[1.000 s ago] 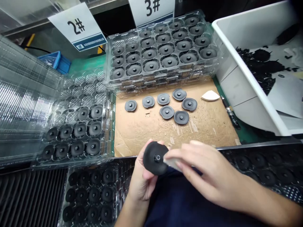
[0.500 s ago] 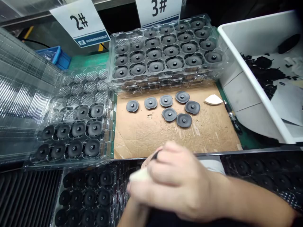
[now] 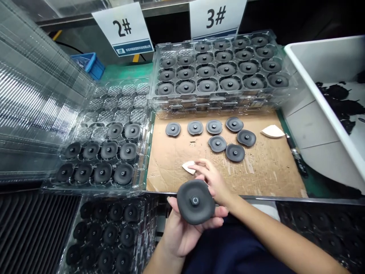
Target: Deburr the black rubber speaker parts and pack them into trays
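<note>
My left hand [image 3: 181,233] is held palm up at the bottom centre, its fingers closed round the rim of a black rubber disc [image 3: 195,201] with a small hub in its middle. Just behind the disc, my right hand [image 3: 214,182] reaches over the near edge of the cardboard sheet [image 3: 265,171]. Its fingertips pinch a small white wedge-shaped pad [image 3: 188,167] that rests low on the cardboard. Several grey discs [image 3: 217,144] lie loose in a row and a cluster on the far half of the cardboard.
A clear tray [image 3: 285,91] under the 3# sign holds several discs. Left, a partly filled clear tray [image 3: 142,152] sits beside a stack of empty trays [image 3: 34,95]. Trays of black discs [image 3: 108,232] lie near me. A second white wedge [image 3: 273,131], a dark tool [image 3: 296,156] and a white bin [image 3: 313,125] are right.
My right hand has drawn the white pad off the disc and moved it forward onto the cardboard. The disc in my left hand is uncovered again. The camera has shifted left.
</note>
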`<state>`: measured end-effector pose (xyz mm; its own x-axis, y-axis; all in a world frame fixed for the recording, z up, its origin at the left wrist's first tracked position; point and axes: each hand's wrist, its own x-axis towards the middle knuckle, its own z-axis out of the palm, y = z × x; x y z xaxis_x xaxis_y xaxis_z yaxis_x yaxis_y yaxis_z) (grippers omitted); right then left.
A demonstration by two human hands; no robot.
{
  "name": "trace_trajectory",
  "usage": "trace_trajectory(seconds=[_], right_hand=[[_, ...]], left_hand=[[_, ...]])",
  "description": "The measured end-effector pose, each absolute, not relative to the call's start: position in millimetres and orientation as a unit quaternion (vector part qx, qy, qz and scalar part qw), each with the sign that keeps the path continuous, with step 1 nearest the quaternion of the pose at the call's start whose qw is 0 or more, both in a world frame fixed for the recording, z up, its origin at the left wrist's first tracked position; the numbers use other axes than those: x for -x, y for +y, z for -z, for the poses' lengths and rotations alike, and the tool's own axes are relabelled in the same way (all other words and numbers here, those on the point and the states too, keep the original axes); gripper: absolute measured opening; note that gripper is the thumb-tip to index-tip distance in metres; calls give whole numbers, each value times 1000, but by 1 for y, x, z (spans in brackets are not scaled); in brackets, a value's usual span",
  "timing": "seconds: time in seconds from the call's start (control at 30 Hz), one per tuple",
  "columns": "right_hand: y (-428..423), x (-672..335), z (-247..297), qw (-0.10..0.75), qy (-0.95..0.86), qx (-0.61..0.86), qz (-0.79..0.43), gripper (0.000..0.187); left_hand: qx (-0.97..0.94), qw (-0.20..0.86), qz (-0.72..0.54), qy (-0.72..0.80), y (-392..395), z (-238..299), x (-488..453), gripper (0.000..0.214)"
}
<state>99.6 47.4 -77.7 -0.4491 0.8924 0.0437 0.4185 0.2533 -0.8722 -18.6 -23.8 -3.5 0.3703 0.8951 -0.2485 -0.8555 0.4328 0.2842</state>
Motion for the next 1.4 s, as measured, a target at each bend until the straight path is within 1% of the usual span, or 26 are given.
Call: trace_trajectory(seconds=[0.07,0.1,0.17,0.2,0.23,0.3,0.4,0.47,0.5,0.63,0.7,0.77,0.9,1.0,1.13,1.27,1.4], right_hand=[[33,-108,71,294,-706,461,-450,30],[29,-114,67,296,-687,471,-467,28],[24,-127,59,297,-656,489,-493,25],[23,-133,55,298,-641,498,-502,24],[22,-139,51,300,-629,509,-506,24],[22,-151,41,313,-599,529,-513,23],[23,-161,19,354,-542,535,-544,20],[26,-164,2,361,-519,509,-585,18],[28,-165,-6,346,-522,487,-609,18],[40,-167,-27,222,-529,370,-731,17],[44,-168,-30,192,-498,331,-778,16],[47,-169,-30,181,-470,310,-807,15],[44,-175,-26,182,-443,284,-830,13],[39,-180,-22,191,-395,261,-860,11],[36,-189,-19,195,-342,258,-883,10],[35,-195,-23,208,-355,260,-874,7],[32,-200,-20,234,-352,293,-858,8]], left_hand=[[-141,782,-556,243,-24,8,21,48],[-216,740,-567,291,-24,10,22,53],[-398,610,-566,385,-21,15,24,80],[-483,538,-553,414,-19,18,24,94],[-553,473,-535,428,-16,19,24,103],[-645,383,-505,426,-11,20,24,111],[-690,339,-487,415,-8,17,22,112],[-677,358,-490,417,-10,15,22,110],[-665,372,-490,422,-11,15,21,109],[-623,432,-456,466,-17,12,20,103],[-598,482,-439,467,-19,10,19,101],[-569,535,-423,459,-20,7,16,100],[-521,613,-378,458,-20,1,10,103],[-509,643,-367,440,-20,0,5,106],[-506,657,-358,430,-19,-2,0,106],[-510,658,-346,434,-15,-4,-5,110],[-521,640,-364,432,-10,-3,-10,106]])
